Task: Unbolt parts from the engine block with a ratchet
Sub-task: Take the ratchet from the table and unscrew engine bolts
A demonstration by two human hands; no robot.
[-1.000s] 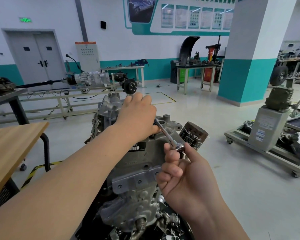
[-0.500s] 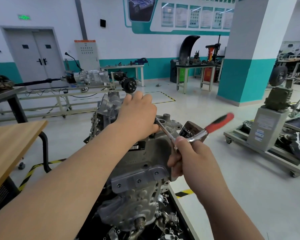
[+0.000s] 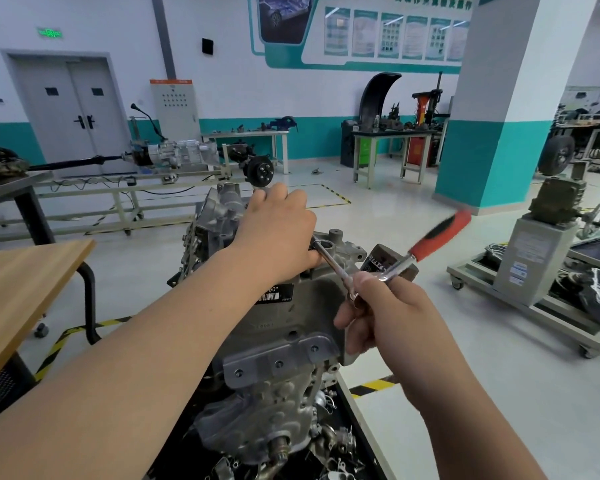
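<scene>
A grey cast engine block [image 3: 291,327] stands in front of me on a black tray. My left hand [image 3: 278,237] lies over its top edge, fingers curled down over the far end of a chrome extension bar [image 3: 333,265]. The bar runs back to the head of a ratchet [image 3: 392,271], whose red and black handle [image 3: 440,233] sticks up to the right, blurred. My right hand [image 3: 388,313] grips the ratchet at its head. The bolt and socket are hidden under my left hand.
A black oil filter [image 3: 381,261] juts from the block's right side. Loose small parts lie in the black tray [image 3: 368,455] below. A wooden table [image 3: 18,292] is at left, a wheeled stand [image 3: 534,271] with a machine at right, open floor beyond.
The ratchet handle, out of sight one second ago, swung up to the right. My right hand turned over from palm-up to knuckles-up. My left hand stayed put.
</scene>
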